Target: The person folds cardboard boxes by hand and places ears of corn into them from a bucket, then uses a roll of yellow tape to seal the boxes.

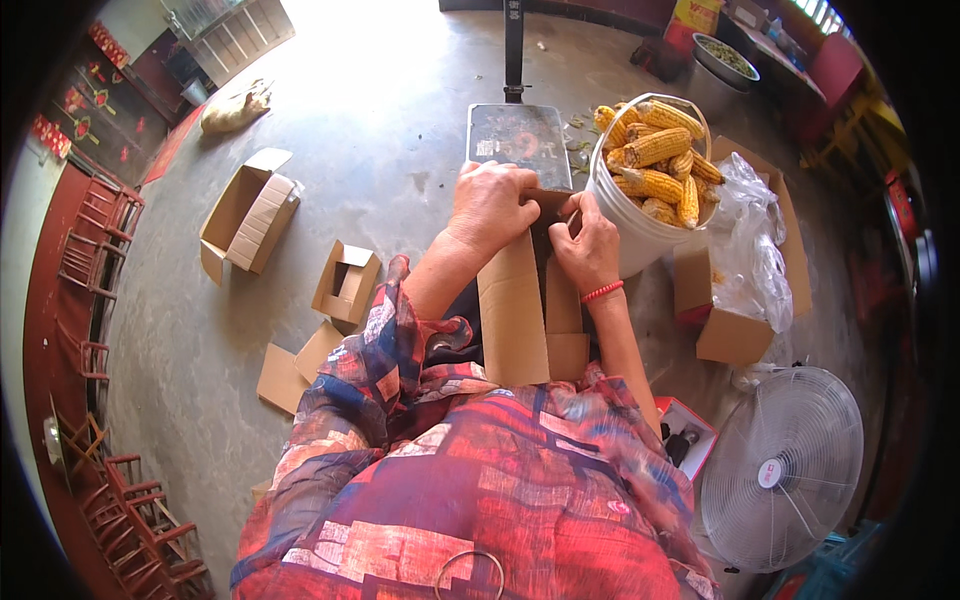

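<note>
An opened brown cardboard box lies on my lap, its long flap towards me. My left hand grips the box's far left edge, with the thumb bent over the rim. Opposite it, my right hand, with a red bead bracelet at the wrist, pinches the far right edge. Just beyond my hands stands a platform scale. A white bucket filled with corn cobs is right beside my right hand.
On the left floor are an open carton, a smaller box and flat cardboard. A dog lies farther off. To the right are a carton with plastic bags, a fan and a red-edged box.
</note>
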`<action>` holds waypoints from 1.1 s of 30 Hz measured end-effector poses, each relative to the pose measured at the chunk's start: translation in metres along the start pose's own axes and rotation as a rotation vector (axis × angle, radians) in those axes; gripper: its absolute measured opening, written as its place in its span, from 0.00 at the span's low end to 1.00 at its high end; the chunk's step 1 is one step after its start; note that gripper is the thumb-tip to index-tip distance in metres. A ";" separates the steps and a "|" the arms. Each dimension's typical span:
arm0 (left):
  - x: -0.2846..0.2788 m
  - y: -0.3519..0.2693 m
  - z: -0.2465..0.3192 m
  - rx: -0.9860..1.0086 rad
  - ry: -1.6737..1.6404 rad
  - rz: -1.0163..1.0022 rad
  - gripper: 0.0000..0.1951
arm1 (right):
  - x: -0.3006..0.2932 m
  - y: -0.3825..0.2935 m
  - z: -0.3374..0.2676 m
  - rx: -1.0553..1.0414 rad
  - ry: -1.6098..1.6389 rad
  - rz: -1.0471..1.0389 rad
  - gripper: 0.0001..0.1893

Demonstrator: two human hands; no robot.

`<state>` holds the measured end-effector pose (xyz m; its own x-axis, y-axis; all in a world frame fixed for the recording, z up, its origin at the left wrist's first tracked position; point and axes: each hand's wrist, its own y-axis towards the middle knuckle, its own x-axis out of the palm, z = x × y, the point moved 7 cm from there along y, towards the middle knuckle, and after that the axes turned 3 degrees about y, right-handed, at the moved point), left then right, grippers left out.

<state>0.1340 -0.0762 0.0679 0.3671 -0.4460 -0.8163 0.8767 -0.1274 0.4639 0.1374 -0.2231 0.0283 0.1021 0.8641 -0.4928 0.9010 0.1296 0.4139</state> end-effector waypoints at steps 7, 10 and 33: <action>0.008 -0.009 -0.006 0.059 -0.222 0.089 0.13 | -0.006 -0.002 0.011 0.033 0.152 0.075 0.10; 0.005 -0.012 -0.010 0.088 -0.292 0.065 0.13 | -0.011 0.000 0.010 0.066 0.219 0.077 0.08; 0.025 -0.003 0.013 0.162 -0.304 -0.718 0.23 | 0.009 0.007 0.053 0.213 0.441 -0.217 0.08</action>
<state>0.1362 -0.0980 0.0507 -0.3923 -0.4252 -0.8157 0.8021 -0.5923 -0.0770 0.1668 -0.2400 -0.0144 -0.2417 0.9566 -0.1627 0.9520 0.2662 0.1510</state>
